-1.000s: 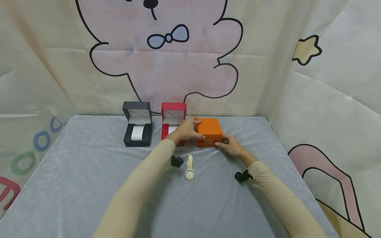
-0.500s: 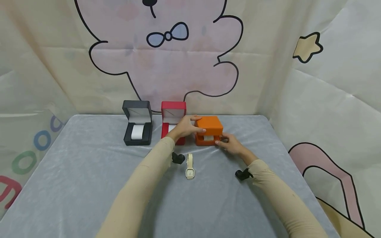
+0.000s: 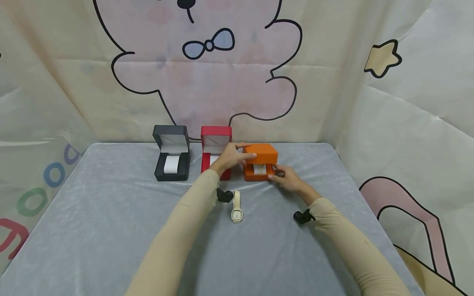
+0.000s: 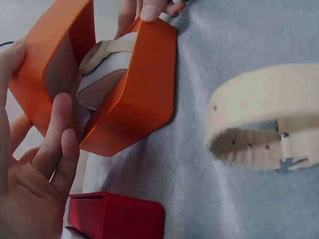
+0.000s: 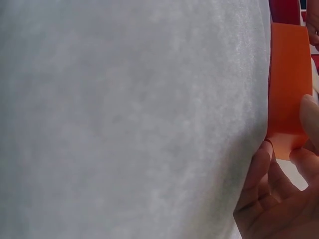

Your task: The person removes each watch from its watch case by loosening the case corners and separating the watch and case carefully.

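Note:
An orange watch box [image 3: 261,153] stands at the back of the table, its lid partly raised. My left hand [image 3: 228,158] grips the lid from the left, thumb at the front and fingers behind. At the base's right front corner, my right hand [image 3: 286,179] holds the box between thumb and fingers. Inside, a cream-strapped watch [image 4: 93,59] is wrapped round a white cushion [image 4: 107,74], as the left wrist view shows. A second cream watch [image 3: 237,210] lies on the table in front of the box, its strap buckled in a loop.
Left of the orange box stand a red watch box [image 3: 216,130] and a dark grey one [image 3: 170,130], both with lids up and white cushions inside. My left forearm passes in front of the red box. Grey cloth [image 3: 92,230] covers the table; printed curtains hang behind.
My left hand has lifted the orange lid from nearly closed to partly raised, baring the cushion and watch inside. The right hand has stayed on the base.

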{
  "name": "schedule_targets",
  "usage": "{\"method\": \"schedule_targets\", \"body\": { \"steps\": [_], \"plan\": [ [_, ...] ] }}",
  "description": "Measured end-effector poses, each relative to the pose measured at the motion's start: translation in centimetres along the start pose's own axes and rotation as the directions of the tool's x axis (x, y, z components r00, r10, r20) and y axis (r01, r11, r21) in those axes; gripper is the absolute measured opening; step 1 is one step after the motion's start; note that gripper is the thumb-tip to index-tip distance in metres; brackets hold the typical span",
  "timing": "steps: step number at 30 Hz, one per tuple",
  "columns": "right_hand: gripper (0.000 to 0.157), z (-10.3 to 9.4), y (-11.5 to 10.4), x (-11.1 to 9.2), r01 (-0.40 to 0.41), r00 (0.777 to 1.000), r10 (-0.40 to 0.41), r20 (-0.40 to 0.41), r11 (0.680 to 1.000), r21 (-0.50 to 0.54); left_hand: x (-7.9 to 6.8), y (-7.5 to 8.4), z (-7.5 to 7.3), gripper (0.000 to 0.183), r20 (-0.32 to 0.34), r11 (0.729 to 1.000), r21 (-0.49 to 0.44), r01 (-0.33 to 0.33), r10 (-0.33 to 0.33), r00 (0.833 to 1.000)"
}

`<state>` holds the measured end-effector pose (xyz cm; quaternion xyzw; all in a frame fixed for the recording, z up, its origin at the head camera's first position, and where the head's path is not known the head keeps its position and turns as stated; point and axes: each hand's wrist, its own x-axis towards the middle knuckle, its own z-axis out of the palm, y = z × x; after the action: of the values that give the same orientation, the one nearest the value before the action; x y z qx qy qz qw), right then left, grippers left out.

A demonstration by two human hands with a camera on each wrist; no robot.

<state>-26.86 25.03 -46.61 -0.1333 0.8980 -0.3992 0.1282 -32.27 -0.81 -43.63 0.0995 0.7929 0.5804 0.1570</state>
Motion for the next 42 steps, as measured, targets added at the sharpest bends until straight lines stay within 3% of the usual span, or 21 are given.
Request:
{"method": "schedule_targets", "body": {
  "steps": [9,14,28,42],
  "plan": [
    [0.062,-0.1,-0.6,-0.5,0.083,0.996,-0.083,-0.017,0.997,-0.005,0.0,0.3,0.6,0.063,-0.062,0.993,-0.117,-0.014,0.007,0.998],
    [0.065,0.0,0.0,-0.1,0.087,0.996,-0.087,-0.017,0.996,0.003,0.0,0.7,0.8,0.067,-0.087,0.988,-0.154,0.002,-0.016,0.996],
    [0.066,0.1,0.1,-0.1,0.009,1.0,-0.009,-0.001,1.0,0.024,0.9,1.6,1.6,0.076,-0.178,0.965,-0.249,0.08,-0.127,0.976],
    [0.068,0.0,0.1,0.1,-0.029,1.0,0.029,-0.001,0.998,0.047,1.6,2.3,1.4,0.08,-0.103,0.954,-0.258,0.155,-0.187,0.977]
  ]
}}
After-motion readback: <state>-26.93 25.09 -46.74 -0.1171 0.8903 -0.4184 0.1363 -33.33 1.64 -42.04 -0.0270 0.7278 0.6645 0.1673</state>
